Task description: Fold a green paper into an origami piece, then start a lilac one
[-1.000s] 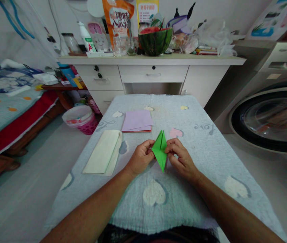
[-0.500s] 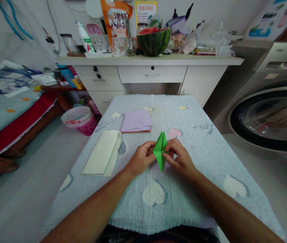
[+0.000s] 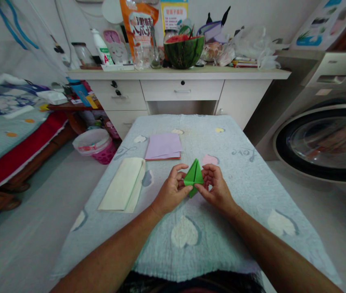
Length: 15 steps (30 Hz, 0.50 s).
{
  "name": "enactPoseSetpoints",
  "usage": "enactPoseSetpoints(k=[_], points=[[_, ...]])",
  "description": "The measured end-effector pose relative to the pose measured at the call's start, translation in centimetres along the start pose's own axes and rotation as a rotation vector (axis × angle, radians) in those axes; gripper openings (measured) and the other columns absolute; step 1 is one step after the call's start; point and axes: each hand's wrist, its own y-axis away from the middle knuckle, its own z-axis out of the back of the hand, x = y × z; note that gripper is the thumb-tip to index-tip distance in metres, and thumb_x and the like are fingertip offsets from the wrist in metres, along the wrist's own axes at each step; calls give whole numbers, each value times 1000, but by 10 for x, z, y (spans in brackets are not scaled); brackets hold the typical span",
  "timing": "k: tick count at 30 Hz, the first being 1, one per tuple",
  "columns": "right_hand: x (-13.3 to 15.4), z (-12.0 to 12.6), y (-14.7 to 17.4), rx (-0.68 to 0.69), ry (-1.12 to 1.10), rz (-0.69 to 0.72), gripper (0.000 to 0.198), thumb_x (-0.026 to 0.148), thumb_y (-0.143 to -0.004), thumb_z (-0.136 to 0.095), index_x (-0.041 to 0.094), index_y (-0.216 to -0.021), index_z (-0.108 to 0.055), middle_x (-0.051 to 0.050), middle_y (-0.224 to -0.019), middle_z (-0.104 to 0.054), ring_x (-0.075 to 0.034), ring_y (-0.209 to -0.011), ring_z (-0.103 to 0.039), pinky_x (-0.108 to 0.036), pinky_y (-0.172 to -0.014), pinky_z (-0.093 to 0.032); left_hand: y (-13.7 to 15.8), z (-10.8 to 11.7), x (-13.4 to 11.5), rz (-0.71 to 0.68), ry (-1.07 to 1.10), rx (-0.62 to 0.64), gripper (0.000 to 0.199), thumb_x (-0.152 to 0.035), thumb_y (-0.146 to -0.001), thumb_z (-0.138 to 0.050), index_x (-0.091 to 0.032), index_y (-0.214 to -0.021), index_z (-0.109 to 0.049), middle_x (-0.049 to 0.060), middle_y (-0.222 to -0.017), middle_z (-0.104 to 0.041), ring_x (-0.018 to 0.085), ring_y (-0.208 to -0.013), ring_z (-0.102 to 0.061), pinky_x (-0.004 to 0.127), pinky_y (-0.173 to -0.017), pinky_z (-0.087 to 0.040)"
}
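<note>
A folded piece of green origami paper is held up between both hands, its split point away from me and a shorter point toward me. My left hand pinches its left side, thumb on the near face and fingers partly behind. On the right edge, my right hand presses with the thumb near the middle crease; its other fingers curl behind the paper and are partly hidden. Beyond the hands lies a stack of square paper, lilac on top with a red edge below.
A folded cream cloth or paper lies left on the heart-patterned tablecloth. Behind the table stands a white desk bearing half a watermelon. A pink bin is at left, a washing machine at right.
The green paper's upper part has gone from narrow, separated points to a broader triangle, and its lower point looks shorter. Both thumbs have come closer together on the near face.
</note>
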Motion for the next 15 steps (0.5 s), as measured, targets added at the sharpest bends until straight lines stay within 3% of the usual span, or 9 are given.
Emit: enactPoseSetpoints(k=[5,11,15], points=[[0,3,0,37,56,25,44,14,-80,-63,26,-115,-41,-1,-90,-51,-12,-69,-52,-23,-55,-44,3,-1,1,-91,-219,-47,44,-11,-82,-58,-27,-117,-38,1,-109,-56,11,-88,-65,22,-73,-51],[6,7,-3,59,139,143,27,13,-82,-61,25,-101,-47,-2,-92,-45,-13,-70,-47,-24,-56,-43,2,-2,-1,-83,-208,-32,48,-9,-83,-55,-28,-119,-29,4,-115,-55,13,-89,-67,24,-73,-53],[6,8,-3,77,160,182,23,12,-83,-59,24,-99,-48,-3,-95,-45,-13,-74,-48,-25,-59,-44,2,-2,-1,-88,-246,-43,42,-8,-83,-55,-26,-113,-33,3,-111,-56,12,-87,-67,22,-71,-53]])
